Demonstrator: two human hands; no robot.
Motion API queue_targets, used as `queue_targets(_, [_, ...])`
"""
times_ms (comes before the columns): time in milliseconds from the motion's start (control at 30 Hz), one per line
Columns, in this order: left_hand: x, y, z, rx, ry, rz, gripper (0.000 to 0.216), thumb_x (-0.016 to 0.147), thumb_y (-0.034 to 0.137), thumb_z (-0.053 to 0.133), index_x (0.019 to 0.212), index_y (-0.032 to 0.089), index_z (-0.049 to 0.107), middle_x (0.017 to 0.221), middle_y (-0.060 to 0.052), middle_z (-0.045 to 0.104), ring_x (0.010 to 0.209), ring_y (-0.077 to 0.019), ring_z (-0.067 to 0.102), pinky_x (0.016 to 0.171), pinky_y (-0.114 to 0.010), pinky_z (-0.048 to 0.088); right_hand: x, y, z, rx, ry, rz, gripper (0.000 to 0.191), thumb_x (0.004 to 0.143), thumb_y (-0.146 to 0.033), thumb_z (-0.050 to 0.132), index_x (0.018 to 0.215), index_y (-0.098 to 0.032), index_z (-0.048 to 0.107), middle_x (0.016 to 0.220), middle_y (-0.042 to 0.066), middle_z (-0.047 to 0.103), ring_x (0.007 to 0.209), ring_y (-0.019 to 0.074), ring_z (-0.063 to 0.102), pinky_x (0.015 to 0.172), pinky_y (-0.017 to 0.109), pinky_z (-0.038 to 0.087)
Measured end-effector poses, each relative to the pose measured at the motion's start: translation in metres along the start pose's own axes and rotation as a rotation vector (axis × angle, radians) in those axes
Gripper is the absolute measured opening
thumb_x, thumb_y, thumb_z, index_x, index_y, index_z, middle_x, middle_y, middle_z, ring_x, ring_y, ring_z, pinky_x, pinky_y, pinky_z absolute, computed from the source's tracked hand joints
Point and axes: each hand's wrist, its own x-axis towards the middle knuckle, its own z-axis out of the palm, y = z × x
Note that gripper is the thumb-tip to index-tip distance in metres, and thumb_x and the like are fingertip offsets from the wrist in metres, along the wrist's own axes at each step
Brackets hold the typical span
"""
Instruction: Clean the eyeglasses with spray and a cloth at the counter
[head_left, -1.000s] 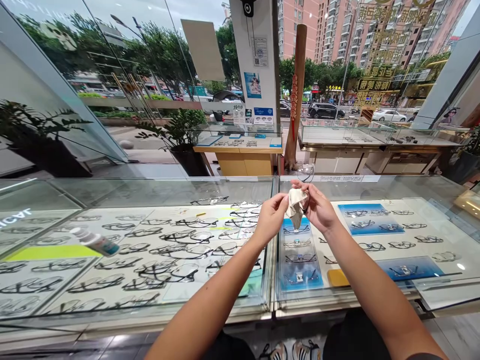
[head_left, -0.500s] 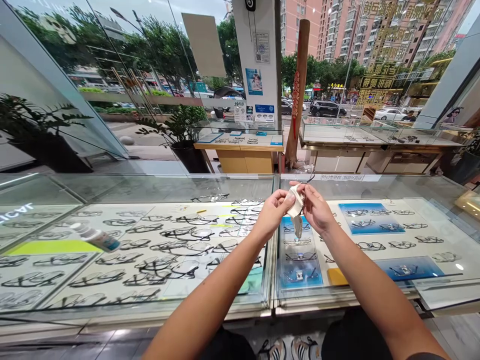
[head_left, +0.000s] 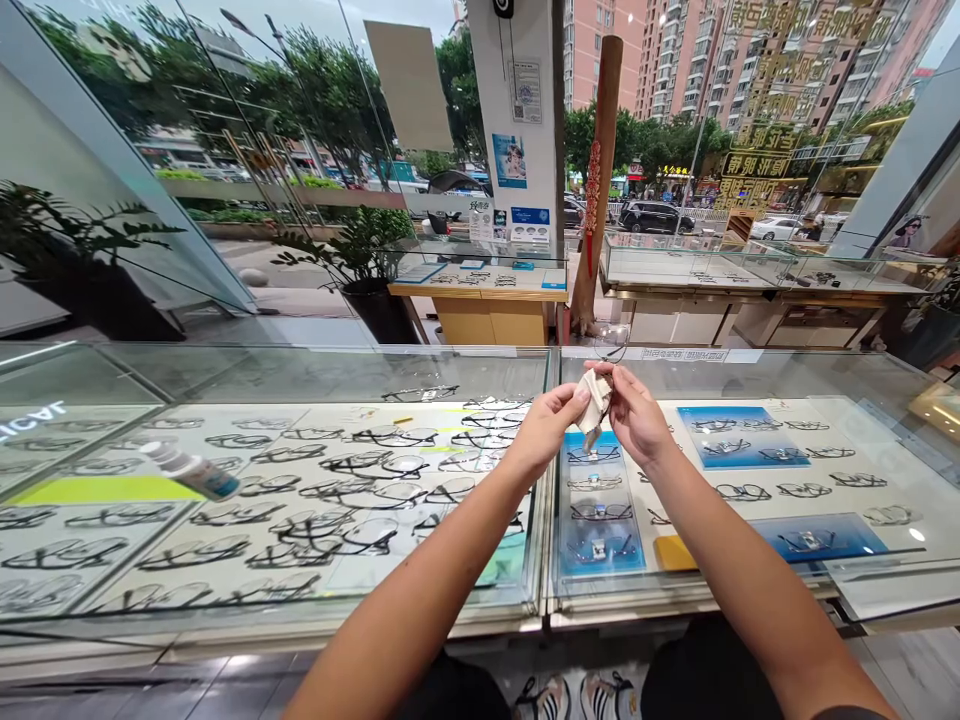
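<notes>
My left hand (head_left: 553, 425) is closed on a cream cloth (head_left: 595, 400), its thumb pressing the fabric. Beside it my right hand (head_left: 637, 415) grips a thin-framed pair of glasses (head_left: 611, 350); part of the frame sticks up above the fingers. The cloth lies against the glasses between both hands, so most of the frame is hidden. Both hands are raised above the glass display case (head_left: 551, 500), near the seam of its two halves. On the glass to the left is a white spray bottle (head_left: 191, 470) with a blue label.
Rows of eyeglasses (head_left: 375, 465) lie inside the case, some on blue panels (head_left: 742, 437). A yellow block (head_left: 675, 553) is near the front. Farther off are a small display counter (head_left: 480, 280), a potted plant (head_left: 367, 260) and a wooden post (head_left: 600, 180) by the windows.
The cloth has bunched up, and its hanging end is shorter. The glasses have turned slightly in my right hand. Both arms stay nearly in place.
</notes>
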Motion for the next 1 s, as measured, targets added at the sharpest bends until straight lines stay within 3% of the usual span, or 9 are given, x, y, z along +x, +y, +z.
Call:
queue_targets(133, [0.000, 0.000, 0.000, 0.077, 0.104, 0.121, 0.059, 0.073, 0.071, 0.081, 0.085, 0.014, 0.073, 0.072, -0.001, 0.064, 0.066, -0.0117, 0.051, 0.064, -0.024, 0.043, 0.002, 0.001, -0.003, -0.118, 0.071, -0.102, 0.034, 0.073, -0.048, 0.085, 0.096, -0.027, 0.072, 0.103, 0.000, 0.075, 0.099, 0.0188, 0.067, 0.094, 0.033, 0.053])
queue_targets(267, [-0.001, -0.003, -0.001, 0.111, 0.169, 0.185, 0.055, 0.075, 0.069, 0.080, 0.084, 0.015, 0.072, 0.073, -0.001, 0.065, 0.066, -0.0122, 0.054, 0.062, -0.024, 0.045, 0.001, 0.003, -0.004, -0.430, 0.129, -0.263, 0.030, 0.074, -0.044, 0.082, 0.092, -0.025, 0.067, 0.109, 0.004, 0.073, 0.112, 0.0248, 0.066, 0.107, 0.044, 0.046])
queue_targets(500, [-0.002, -0.007, -0.002, 0.149, 0.226, 0.281, 0.044, 0.081, 0.059, 0.080, 0.081, 0.016, 0.069, 0.070, 0.000, 0.063, 0.065, -0.0117, 0.053, 0.063, -0.024, 0.045, -0.010, 0.002, 0.002, -0.852, 0.210, -0.631, 0.018, 0.083, -0.036, 0.077, 0.088, -0.025, 0.064, 0.106, 0.005, 0.068, 0.111, 0.0256, 0.062, 0.103, 0.045, 0.045])
queue_targets(767, [-0.005, -0.006, -0.002, 0.230, 0.258, 0.324, 0.038, 0.085, 0.054, 0.079, 0.080, 0.017, 0.068, 0.074, -0.001, 0.066, 0.070, -0.0138, 0.057, 0.069, -0.026, 0.047, -0.012, 0.003, 0.002, -0.968, 0.246, -0.756, 0.012, 0.089, -0.035, 0.075, 0.089, -0.025, 0.069, 0.103, 0.004, 0.068, 0.104, 0.0251, 0.062, 0.098, 0.044, 0.044])
queue_targets(1000, [-0.008, 0.001, 0.002, 0.300, 0.267, 0.334, 0.032, 0.087, 0.048, 0.077, 0.079, 0.018, 0.068, 0.073, 0.000, 0.066, 0.070, -0.0149, 0.059, 0.071, -0.028, 0.046, -0.017, 0.002, 0.005, -1.103, 0.311, -0.715, 0.014, 0.091, -0.040, 0.071, 0.088, -0.026, 0.071, 0.104, 0.006, 0.069, 0.102, 0.0271, 0.059, 0.099, 0.046, 0.039])
